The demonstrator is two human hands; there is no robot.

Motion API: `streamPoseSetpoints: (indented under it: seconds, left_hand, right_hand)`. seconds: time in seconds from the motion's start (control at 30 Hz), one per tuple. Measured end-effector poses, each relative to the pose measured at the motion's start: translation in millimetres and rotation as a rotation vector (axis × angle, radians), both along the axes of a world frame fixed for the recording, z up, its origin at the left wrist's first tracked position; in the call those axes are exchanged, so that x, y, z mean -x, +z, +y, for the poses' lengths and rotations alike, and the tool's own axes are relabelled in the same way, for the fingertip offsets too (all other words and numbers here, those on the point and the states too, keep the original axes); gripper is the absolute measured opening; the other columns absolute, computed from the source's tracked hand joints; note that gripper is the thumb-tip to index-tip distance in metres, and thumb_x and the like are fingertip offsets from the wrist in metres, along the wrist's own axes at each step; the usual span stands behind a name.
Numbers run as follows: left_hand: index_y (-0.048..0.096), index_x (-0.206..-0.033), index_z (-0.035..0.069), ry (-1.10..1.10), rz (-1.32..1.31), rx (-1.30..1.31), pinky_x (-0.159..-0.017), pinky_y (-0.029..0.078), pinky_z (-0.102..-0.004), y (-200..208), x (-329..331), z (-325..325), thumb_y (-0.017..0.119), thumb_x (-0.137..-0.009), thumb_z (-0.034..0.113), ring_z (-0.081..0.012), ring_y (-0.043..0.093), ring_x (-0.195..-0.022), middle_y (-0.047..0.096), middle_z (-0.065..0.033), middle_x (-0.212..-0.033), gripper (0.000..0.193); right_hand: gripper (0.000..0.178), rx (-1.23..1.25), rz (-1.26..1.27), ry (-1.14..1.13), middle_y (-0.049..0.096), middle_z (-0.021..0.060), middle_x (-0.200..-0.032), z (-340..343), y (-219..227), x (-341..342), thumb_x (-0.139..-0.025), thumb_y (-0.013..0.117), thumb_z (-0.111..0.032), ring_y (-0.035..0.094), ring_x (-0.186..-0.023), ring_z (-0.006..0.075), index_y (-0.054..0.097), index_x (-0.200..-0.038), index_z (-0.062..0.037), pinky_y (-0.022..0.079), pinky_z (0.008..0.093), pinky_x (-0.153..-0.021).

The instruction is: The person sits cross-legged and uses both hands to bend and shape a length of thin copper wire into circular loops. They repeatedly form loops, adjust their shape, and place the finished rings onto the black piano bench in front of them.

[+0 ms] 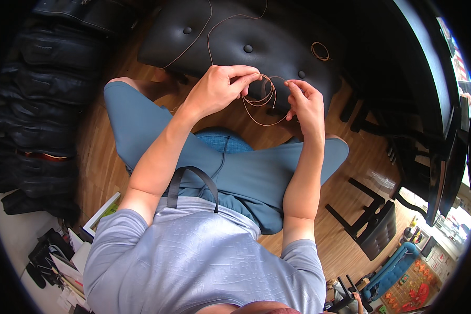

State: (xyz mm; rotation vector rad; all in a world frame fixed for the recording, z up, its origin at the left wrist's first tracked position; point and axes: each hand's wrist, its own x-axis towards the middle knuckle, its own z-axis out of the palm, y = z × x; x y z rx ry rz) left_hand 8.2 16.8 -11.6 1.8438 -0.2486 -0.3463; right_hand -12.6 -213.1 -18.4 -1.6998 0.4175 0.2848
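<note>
My left hand [221,90] pinches a loosely looped thin brown cord [267,100] between thumb and fingertips. To its right, my right hand [307,108] has thumb and index finger closed on one strand of the same cord, the other fingers curled. The loops hang in the space between both hands, above the floor in front of the bench's near edge. A black padded bench [225,47] with button tufts lies beyond the hands. Loose lengths of cord [227,19] trail across it, one meeting my left hand's outline. A separate small coil of cord [321,51] rests on the bench's right part.
Black leather seating [52,57] runs along the left. Dark furniture [429,68] rises at the right, with a small black tufted stool [377,230] on the wooden floor [319,246]. A blue seat [225,140] shows between my legs. Papers and black objects crowd the lower left.
</note>
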Motion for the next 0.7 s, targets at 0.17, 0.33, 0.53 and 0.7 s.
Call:
streamPoseSetpoints:
  seconds: [0.17, 0.33, 0.53, 0.7]
  left_hand:
    - [0.075, -0.114, 0.005, 0.036, -0.050, -0.020, -0.063, 0.052, -0.0237, -1, -1, 0, 0.062, -0.100, 0.019, -0.0071, 0.060, -0.065, 0.069, -0.0025, -0.074, 0.023]
    - [0.074, -0.115, 0.006, 0.032, -0.044, -0.045, -0.064, 0.053, -0.0236, 2, 1, -2, 0.062, -0.099, 0.018, -0.0072, 0.061, -0.066, 0.070, -0.0030, -0.075, 0.023]
    - [0.074, -0.116, 0.007, 0.058, -0.064, 0.000, -0.063, 0.052, -0.0242, -4, 1, -3, 0.062, -0.100, 0.018, -0.0075, 0.060, -0.065, 0.070, -0.0032, -0.075, 0.024]
    - [0.075, -0.116, 0.008, 0.021, -0.028, -0.031, -0.061, 0.051, -0.0246, -7, 0, -2, 0.062, -0.100, 0.020, -0.0075, 0.060, -0.064, 0.069, -0.0036, -0.073, 0.025]
  right_hand:
    - [0.029, -0.155, 0.000, -0.031, 0.046, -0.0037, -0.062, -3, -4, -1, -0.099, 0.061, -0.019, 0.041, -0.048, 0.0039, 0.065, -0.111, 0.0072, 0.045, 0.0226, -0.041]
    - [0.029, -0.283, -0.001, -0.037, 0.045, -0.0039, -0.062, 4, -7, -1, -0.099, 0.061, -0.019, 0.040, -0.048, 0.0035, 0.065, -0.110, 0.0071, 0.046, 0.0223, -0.041]
    - [0.028, -0.261, 0.021, 0.145, 0.045, -0.0068, -0.063, 4, 5, 2, -0.100, 0.062, -0.024, 0.039, -0.053, 0.0020, 0.069, -0.109, 0.0023, 0.042, 0.0223, -0.046]
    - [0.031, -0.199, -0.007, 0.245, 0.049, -0.0074, -0.068, 10, 8, 5, -0.099, 0.065, -0.029, 0.046, -0.061, 0.0023, 0.072, -0.110, -0.0011, 0.043, 0.0227, -0.053]
